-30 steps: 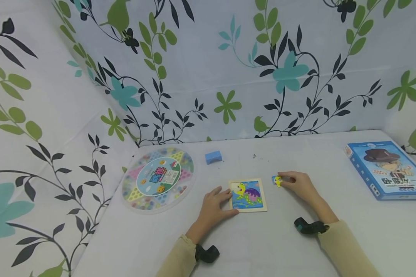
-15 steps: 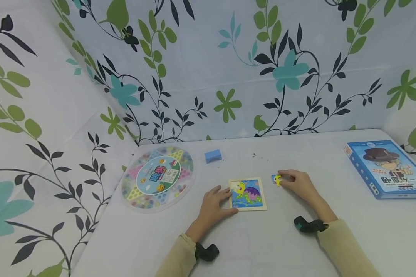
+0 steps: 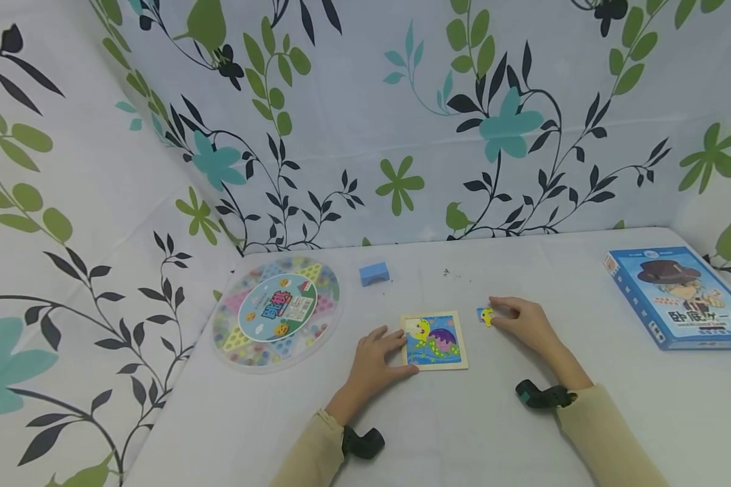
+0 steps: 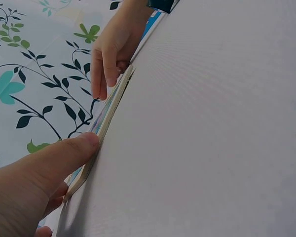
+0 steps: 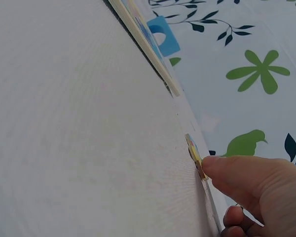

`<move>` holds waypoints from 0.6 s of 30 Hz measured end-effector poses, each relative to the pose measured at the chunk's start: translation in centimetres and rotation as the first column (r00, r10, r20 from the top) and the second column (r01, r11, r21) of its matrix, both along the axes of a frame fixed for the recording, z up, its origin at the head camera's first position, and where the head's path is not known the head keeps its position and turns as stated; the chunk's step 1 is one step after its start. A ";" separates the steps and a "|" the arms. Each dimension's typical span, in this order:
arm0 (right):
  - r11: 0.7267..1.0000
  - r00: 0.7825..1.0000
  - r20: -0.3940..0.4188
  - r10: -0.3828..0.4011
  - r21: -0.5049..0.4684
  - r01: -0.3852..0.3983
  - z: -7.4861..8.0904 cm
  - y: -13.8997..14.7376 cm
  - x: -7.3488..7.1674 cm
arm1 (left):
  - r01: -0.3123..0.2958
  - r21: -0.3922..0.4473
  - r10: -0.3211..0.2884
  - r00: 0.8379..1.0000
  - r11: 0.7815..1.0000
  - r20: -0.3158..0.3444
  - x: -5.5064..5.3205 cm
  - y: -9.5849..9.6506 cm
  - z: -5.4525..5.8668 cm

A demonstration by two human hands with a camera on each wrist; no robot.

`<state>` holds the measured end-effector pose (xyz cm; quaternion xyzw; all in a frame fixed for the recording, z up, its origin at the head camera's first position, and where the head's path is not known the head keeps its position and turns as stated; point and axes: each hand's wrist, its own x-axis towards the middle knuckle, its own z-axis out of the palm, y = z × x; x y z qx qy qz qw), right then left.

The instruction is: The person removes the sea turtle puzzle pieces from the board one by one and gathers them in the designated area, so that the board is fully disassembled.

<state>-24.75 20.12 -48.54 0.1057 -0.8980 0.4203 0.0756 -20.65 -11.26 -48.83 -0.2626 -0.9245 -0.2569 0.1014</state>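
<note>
A small square picture puzzle [image 3: 434, 340] with a pale wooden frame lies on the white table, showing a yellow, green and purple cartoon animal on blue. My left hand [image 3: 374, 365] grips its left side, the thumb along the near edge. In the left wrist view that thumb [image 4: 71, 155] presses the frame's rim. To the right of the frame, my right hand [image 3: 526, 326] pinches a small blue and yellow puzzle piece [image 3: 485, 316] at the tabletop. The right wrist view shows the thumb against the piece's edge; the fingertips behind it are partly hidden.
A blue block [image 3: 374, 274] with a curved notch stands behind the puzzle. A round, clear game case [image 3: 225, 348] with coloured beads lies at the left. A blue game box [image 3: 679, 297] sits far right. Patterned cloth [image 3: 341, 135] hangs behind the table.
Both hands, the framed puzzle and the small piece stay practically where they were. Only a slight shift of the head view shows.
</note>
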 end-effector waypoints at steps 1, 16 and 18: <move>1.000 1.000 -0.005 -0.004 0.002 0.004 0.1 0.0 0.0 | -0.002 -0.001 0.002 1.000 1.000 0.003 0.0 0.0 0.0; 0.997 0.990 -0.137 0.025 -0.074 -0.036 3.0 -3.0 0.1 | 0.015 -0.037 -0.015 1.000 0.999 0.001 -0.1 0.3 0.1; 0.995 0.986 -0.165 0.027 -0.091 -0.042 3.2 -3.8 -0.1 | 0.014 -0.033 -0.014 1.000 0.999 -0.004 -0.1 0.2 0.1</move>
